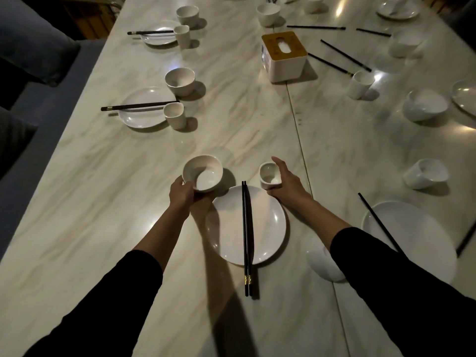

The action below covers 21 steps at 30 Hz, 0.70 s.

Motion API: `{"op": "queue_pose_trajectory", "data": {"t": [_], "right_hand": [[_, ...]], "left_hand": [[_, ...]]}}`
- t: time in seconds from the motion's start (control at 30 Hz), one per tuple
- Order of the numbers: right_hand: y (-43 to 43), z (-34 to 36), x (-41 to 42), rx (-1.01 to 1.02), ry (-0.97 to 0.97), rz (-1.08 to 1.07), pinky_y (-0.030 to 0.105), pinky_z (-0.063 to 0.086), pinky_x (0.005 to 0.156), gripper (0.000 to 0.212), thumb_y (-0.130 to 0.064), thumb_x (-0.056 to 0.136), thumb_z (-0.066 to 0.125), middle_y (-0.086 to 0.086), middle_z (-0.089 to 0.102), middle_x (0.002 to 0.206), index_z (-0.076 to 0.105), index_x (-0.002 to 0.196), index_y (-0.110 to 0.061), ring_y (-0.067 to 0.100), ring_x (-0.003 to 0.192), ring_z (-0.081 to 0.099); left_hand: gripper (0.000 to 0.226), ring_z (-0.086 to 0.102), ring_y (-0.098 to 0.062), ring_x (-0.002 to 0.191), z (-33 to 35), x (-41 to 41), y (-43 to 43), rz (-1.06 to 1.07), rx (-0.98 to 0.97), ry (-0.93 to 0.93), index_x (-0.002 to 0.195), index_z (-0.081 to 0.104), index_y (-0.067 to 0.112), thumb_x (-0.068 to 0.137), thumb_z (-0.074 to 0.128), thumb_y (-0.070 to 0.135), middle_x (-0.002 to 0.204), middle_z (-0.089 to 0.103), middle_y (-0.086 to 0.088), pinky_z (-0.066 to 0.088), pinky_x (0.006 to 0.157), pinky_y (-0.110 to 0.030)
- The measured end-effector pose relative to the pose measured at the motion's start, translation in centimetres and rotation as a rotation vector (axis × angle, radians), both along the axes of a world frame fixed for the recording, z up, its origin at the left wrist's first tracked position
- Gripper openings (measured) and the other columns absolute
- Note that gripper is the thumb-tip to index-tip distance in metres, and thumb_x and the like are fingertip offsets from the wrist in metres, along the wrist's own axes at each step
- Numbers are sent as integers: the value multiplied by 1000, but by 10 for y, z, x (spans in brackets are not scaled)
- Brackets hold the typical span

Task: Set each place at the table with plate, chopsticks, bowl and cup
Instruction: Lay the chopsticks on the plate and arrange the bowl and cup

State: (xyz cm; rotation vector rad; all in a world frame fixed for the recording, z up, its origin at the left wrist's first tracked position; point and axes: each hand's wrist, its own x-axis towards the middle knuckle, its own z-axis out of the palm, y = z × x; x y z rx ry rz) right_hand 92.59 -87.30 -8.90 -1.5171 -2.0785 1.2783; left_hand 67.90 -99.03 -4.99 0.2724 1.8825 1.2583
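Note:
A white plate [226, 228] lies on the marble table in front of me, with a pair of black chopsticks [246, 233] laid lengthwise across it. My left hand [181, 193] grips a white bowl [203, 173] by its near side, just beyond the plate's left rim. My right hand [286, 180] curls round a small white cup [269, 175] beyond the plate's right rim. Both vessels stand upright on or just above the table.
Two set places run along the left edge, one around a plate [140, 117] and one around a far plate [157, 37]. A tissue box [284, 56] stands mid-table. Loose bowls [425, 104], cups [360, 85], chopsticks [345, 55] and plates [417, 235] are scattered on the right.

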Motion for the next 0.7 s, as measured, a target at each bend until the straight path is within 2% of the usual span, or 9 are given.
{"op": "queue_pose_trajectory", "data": {"t": [0.07,0.17,0.3,0.4,0.47,0.53,0.6,0.63,0.7], "right_hand": [[0,1,0,-1,3,7,26,42,76,93,-48,52,63,-13,53,108,17,132,-63,-6,76,54],[0,3,0,-18,31,8,17,40,70,95,-53,48,62,-14,52,107,19,132,-63,-11,75,53],[1,1,1,-11,17,17,2,37,60,93,-23,67,72,-10,53,110,20,135,-59,-15,68,58],[1,0,0,-10,18,18,2,36,60,94,-17,70,72,-10,52,113,20,136,-60,-30,71,51],[0,2,-1,-39,35,21,8,37,65,95,-20,67,71,-11,51,116,19,134,-62,-18,71,59],[1,3,-1,-56,54,18,10,39,66,95,-25,62,70,-12,51,116,20,133,-64,-11,73,60],[1,2,-2,-61,67,24,9,39,66,95,-26,60,69,-11,51,117,21,134,-63,-10,76,60],[1,2,-2,-57,63,25,9,38,66,95,-26,61,69,-11,51,116,21,134,-63,-11,76,58],[1,2,-2,-45,53,19,10,38,65,95,-25,62,69,-11,52,115,20,134,-62,-11,78,54]], "left_hand": [[44,58,-42,111,1,2,1,-13,0,-10,127,55,5,86,43,0,126,57,-21,53,92,-54],[44,58,-44,108,4,6,1,-32,5,-42,129,54,6,87,42,-2,126,56,-20,57,82,-51],[39,60,-43,107,10,10,1,-92,15,-36,129,53,11,92,44,4,126,57,-20,58,70,-42],[39,59,-43,107,13,11,-1,-104,15,-22,131,52,14,93,45,7,128,55,-19,58,74,-45],[46,59,-41,107,14,12,-4,-118,3,0,139,45,17,93,46,9,130,53,-16,57,80,-49],[58,61,-38,95,12,14,-7,-104,-26,-7,146,33,15,91,48,7,123,54,-18,55,84,-49],[54,61,-34,79,11,22,-13,-49,-55,-28,137,42,7,84,53,5,107,59,-24,55,76,-45],[42,61,-30,72,12,28,-17,-39,-76,-2,122,51,4,80,55,6,101,60,-26,54,67,-41],[31,58,-24,69,9,41,-28,-116,-154,131,108,60,2,78,57,8,98,64,-23,48,56,-31]]}}
